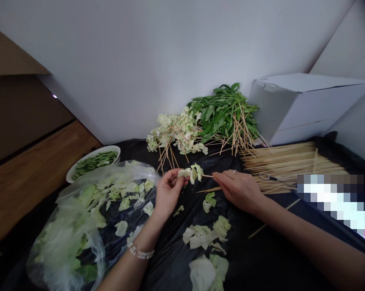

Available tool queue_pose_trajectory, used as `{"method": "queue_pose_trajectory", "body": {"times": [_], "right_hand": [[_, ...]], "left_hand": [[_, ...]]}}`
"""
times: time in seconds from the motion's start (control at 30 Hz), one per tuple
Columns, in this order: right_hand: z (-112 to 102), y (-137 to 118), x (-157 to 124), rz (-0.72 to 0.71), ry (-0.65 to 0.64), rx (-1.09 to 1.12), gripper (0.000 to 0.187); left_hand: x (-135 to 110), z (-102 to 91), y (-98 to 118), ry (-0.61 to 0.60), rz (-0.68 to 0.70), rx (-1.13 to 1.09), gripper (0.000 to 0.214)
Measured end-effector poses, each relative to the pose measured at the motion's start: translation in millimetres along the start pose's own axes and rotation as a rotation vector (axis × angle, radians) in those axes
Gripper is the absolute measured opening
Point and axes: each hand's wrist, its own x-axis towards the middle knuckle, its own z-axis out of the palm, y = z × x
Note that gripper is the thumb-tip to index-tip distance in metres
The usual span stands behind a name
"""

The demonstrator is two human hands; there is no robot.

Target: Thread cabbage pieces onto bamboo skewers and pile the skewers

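Observation:
My left hand (pixel 169 190) pinches a pale green cabbage leaf (pixel 185 173) at the tip of a bamboo skewer (pixel 208 176). More cabbage (pixel 196 173) is threaded on that skewer beside my fingers. From the right, my right hand (pixel 238 189) grips the skewer's shaft, its fingers closed round it. Below my hands, loose cabbage pieces (pixel 202 237) lie on the black plastic sheet (pixel 167 246). To my left, an open clear plastic bag (pixel 64 242) holds many torn cabbage leaves.
Behind my hands lie skewered cabbage (pixel 182 129) and skewered leafy greens (pixel 220 111) against the wall. Many bare skewers (pixel 291 161) are spread at right, near a white box (pixel 316 105) and a blurred-out screen (pixel 337 204). A white bowl (pixel 119 152) of green pieces stands at left.

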Motion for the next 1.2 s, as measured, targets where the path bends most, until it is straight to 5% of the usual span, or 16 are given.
{"method": "queue_pose_trajectory", "body": {"times": [0.43,1.03,1.1,1.2], "right_hand": [[2.3,-1.3,-1.7,0.012,-0.022,-0.001,0.023],[-2.5,-0.7,2.5,0.071,0.029,0.042,0.025],[-4.4,2.4,3.8,0.101,0.060,0.052,0.026],[-5.6,5.5,4.7,0.112,0.079,0.058,0.027]], "left_hand": [[-3.6,1.0,-6.9,0.077,0.081,0.055,0.026],[-8.9,6.7,-0.9,0.007,0.044,0.084,0.032],[-9.9,6.0,-0.2,-0.042,0.083,0.194,0.025],[-14.2,6.9,2.9,-0.285,0.139,0.442,0.016]]}}
